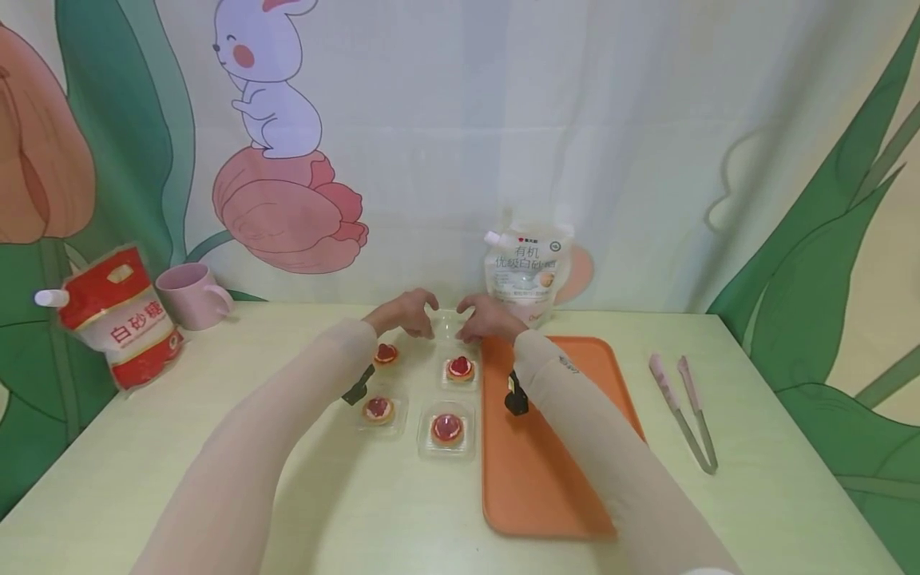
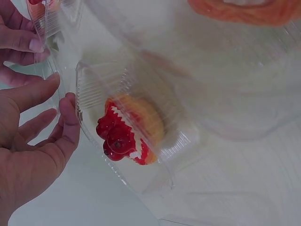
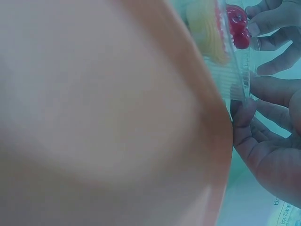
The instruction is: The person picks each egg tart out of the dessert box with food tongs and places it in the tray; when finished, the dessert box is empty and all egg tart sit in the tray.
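At the back of the table, my left hand (image 1: 408, 312) and right hand (image 1: 489, 317) hold a clear plastic box (image 1: 447, 323) from either side. In the left wrist view, the fingertips of the left hand (image 2: 40, 136) pinch its thin clear edge, with the right hand (image 2: 19, 44) opposite. The right wrist view has the right hand (image 3: 275, 132) with thumb and finger at the clear rim. Just in front stand fruit tarts in clear boxes: one tart (image 1: 460, 368) near the right hand, another tart (image 1: 386, 354) by the left wrist, partly hidden.
Two more boxed tarts, one tart (image 1: 378, 410) and another tart (image 1: 447, 429), stand nearer. An orange tray (image 1: 546, 479) lies under the right forearm, tongs (image 1: 690, 415) beyond it. A white pouch (image 1: 528, 271) stands behind; a red pouch (image 1: 125, 319) and pink mug (image 1: 192, 297) are left.
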A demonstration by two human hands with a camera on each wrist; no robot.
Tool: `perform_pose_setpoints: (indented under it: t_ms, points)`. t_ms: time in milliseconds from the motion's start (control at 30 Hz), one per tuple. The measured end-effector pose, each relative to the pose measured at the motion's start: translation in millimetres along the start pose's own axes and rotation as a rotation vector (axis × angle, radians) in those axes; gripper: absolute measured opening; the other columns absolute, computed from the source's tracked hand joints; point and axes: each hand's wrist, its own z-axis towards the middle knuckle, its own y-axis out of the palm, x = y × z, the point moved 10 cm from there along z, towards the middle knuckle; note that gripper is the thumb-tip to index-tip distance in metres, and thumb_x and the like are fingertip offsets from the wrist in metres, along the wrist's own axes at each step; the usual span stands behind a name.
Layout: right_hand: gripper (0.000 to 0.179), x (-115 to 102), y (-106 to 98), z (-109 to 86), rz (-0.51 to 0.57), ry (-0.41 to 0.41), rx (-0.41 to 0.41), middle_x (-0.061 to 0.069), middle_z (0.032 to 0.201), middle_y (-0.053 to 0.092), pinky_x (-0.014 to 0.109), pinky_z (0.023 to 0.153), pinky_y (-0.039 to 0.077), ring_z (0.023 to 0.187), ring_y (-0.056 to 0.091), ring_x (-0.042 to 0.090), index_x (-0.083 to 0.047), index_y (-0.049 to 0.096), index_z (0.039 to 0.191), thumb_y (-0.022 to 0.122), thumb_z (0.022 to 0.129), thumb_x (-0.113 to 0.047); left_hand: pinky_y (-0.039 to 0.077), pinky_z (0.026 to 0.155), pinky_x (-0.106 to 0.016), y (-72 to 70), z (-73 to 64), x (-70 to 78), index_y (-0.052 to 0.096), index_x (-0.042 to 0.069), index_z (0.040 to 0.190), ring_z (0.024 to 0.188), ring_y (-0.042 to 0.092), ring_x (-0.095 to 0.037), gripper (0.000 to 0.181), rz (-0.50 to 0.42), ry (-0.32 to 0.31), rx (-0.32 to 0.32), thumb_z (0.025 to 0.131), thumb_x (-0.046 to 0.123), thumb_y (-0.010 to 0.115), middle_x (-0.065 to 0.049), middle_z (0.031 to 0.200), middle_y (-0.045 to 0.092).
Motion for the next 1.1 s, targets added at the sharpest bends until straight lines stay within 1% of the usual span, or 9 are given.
perform_pose_setpoints:
  t_ms: [67,233,333,533,733,900,1000,1067,1100]
  points:
    - [0.050,0.6,-0.2,0.7,-0.005,0.012,0.007,0.013,0.096,0.071,0.027,0.075,0.058,0.075,0.067,0.019,-0.001,0.055,0.134,0.073,0.089,-0.009,0.053,0.066,-0.022,-0.5,0.4,0.2,0.046,-0.003,0.141,0.070,0.054,-0.014,0.059,0.004,0.001,0.004,0.088,0.000,0.070,-0.019,0.116,0.054]
    - [0.051,-1.5,-0.8,-0.1,-0.056,0.031,0.036,0.011,0.098,0.069,0.025,0.074,0.056,0.078,0.064,0.019,-0.004,0.054,0.137,0.072,0.090,-0.012,0.055,0.070,-0.023,-2.5,1.9,-1.0,0.047,-0.001,0.140,0.076,0.056,-0.016,0.057,0.012,-0.010,0.028,0.088,0.002,0.071,-0.021,0.131,0.051]
    - [0.052,-3.8,-0.7,-1.4,-0.087,0.034,0.043,0.011,0.098,0.069,0.024,0.072,0.055,0.079,0.064,0.019,-0.004,0.054,0.138,0.073,0.090,-0.012,0.055,0.070,-0.023,-2.4,1.6,-0.6,0.046,-0.001,0.140,0.076,0.055,-0.016,0.058,0.020,-0.015,0.029,0.088,0.002,0.071,-0.021,0.135,0.048]
    - [0.054,-3.2,-0.2,-0.9,-0.101,0.053,0.038,0.011,0.102,0.068,0.026,0.076,0.055,0.084,0.064,0.022,-0.005,0.053,0.140,0.073,0.090,-0.013,0.053,0.066,-0.021,-0.9,2.2,0.1,0.046,-0.002,0.141,0.073,0.054,-0.015,0.059,0.039,-0.001,0.029,0.088,0.003,0.071,-0.022,0.134,0.049]
    - [0.056,-0.3,3.4,1.8,-0.112,0.072,0.034,0.011,0.110,0.065,0.028,0.078,0.056,0.088,0.063,0.022,-0.007,0.052,0.141,0.074,0.090,-0.015,0.056,0.070,-0.024,0.4,-0.7,-2.0,0.045,-0.001,0.142,0.077,0.057,-0.017,0.059,0.025,0.005,0.020,0.089,0.003,0.071,-0.023,0.134,0.050]
    - [0.057,-0.7,2.4,3.7,-0.131,0.048,0.045,0.013,0.110,0.066,0.028,0.078,0.056,0.085,0.064,0.022,-0.006,0.052,0.141,0.074,0.089,-0.016,0.057,0.072,-0.026,-2.7,-5.2,-2.1,0.044,-0.001,0.143,0.075,0.057,-0.016,0.058,0.049,-0.006,0.031,0.091,0.004,0.069,-0.023,0.132,0.052]
    - [0.058,0.2,-0.7,3.8,-0.114,0.042,0.049,0.013,0.109,0.066,0.028,0.079,0.055,0.085,0.064,0.022,-0.005,0.051,0.141,0.074,0.089,-0.016,0.058,0.075,-0.029,-4.7,-1.9,-3.5,0.044,-0.001,0.143,0.078,0.060,-0.018,0.058,0.062,-0.010,0.024,0.092,0.007,0.069,-0.023,0.132,0.053]
    - [0.057,0.8,-2.4,2.6,-0.100,0.044,0.046,0.014,0.108,0.067,0.028,0.081,0.055,0.086,0.064,0.022,-0.004,0.050,0.141,0.073,0.090,-0.016,0.059,0.078,-0.031,-8.3,2.7,-4.2,0.045,-0.001,0.142,0.083,0.064,-0.021,0.057,0.070,-0.002,0.028,0.091,0.007,0.070,-0.024,0.133,0.054]
    - [0.057,0.2,-3.5,1.7,-0.093,0.042,0.048,0.014,0.109,0.066,0.029,0.082,0.055,0.087,0.065,0.023,-0.004,0.050,0.141,0.073,0.090,-0.016,0.059,0.075,-0.030,-11.6,9.1,-5.4,0.048,-0.002,0.138,0.082,0.064,-0.022,0.056,0.061,0.030,0.046,0.089,0.009,0.073,-0.024,0.130,0.054]
